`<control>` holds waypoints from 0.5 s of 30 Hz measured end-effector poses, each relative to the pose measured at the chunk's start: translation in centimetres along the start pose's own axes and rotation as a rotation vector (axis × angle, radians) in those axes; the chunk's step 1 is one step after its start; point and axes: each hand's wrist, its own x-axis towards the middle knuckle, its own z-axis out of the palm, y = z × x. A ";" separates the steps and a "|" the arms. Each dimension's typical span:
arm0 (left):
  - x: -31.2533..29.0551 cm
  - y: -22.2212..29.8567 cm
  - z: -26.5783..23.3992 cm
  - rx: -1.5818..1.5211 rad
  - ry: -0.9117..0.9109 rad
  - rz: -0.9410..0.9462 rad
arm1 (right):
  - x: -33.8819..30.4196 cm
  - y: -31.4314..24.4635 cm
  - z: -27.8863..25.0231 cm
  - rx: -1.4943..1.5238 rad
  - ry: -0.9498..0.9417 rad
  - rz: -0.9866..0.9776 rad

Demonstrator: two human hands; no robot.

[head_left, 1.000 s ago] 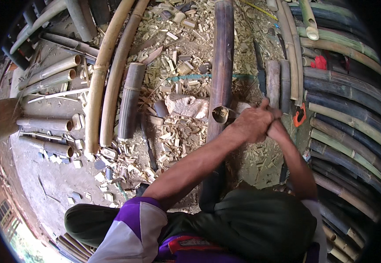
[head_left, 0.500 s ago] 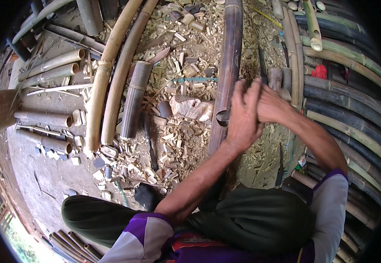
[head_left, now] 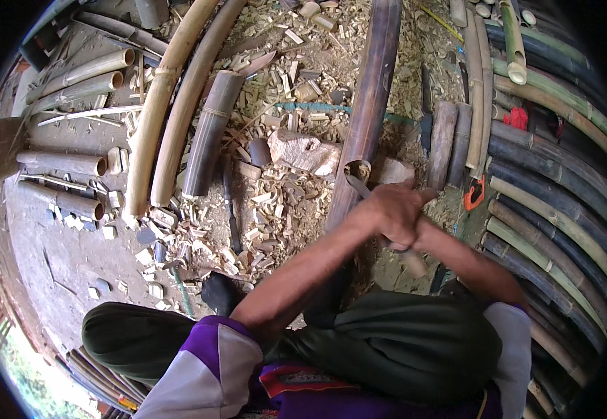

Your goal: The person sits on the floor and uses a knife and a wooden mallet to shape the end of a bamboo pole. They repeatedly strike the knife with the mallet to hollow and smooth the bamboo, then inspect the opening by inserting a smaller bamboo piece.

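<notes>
In left hand (head_left: 391, 211), the nearer, gripped: slim grey metal blade (head_left: 359, 186). Just leftward, pointing away across rough whitish wood-like block (head_left: 303, 153): round dark-brown bamboo pole (head_left: 374, 77).

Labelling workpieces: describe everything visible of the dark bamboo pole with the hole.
The dark bamboo pole is round, purplish-brown, with blackish streaks. It lies running away from the person, apparently across a pale, rough block; its far end leaves the frame. An oval hole opens in its upper side, where a blade meets it.
</notes>
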 end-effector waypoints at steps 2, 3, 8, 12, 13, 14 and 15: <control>-0.5 0.1 -2.6 -0.014 -0.288 -0.004 | 0.4 -1.6 2.2 -0.118 0.146 0.353; -0.6 -0.4 -2.8 -0.040 -0.349 0.019 | 0.5 -1.3 2.2 -0.165 0.152 0.223; -0.4 0.7 0.5 -0.096 0.332 0.021 | 0.6 3.1 -4.9 -0.525 -0.030 -0.942; -1.4 2.4 1.8 -0.186 0.562 -0.084 | -1.1 -1.0 -7.1 -0.646 -0.187 -0.649; -1.7 2.6 1.6 -0.186 0.507 -0.109 | -0.2 1.2 -6.5 -0.549 -0.152 -0.675; -2.1 2.7 1.1 -0.151 0.420 -0.125 | 0.3 3.1 -5.8 -0.458 -0.123 -0.707; -2.2 2.3 0.9 -0.109 0.359 -0.097 | 1.1 5.1 -4.9 -0.363 -0.099 -0.741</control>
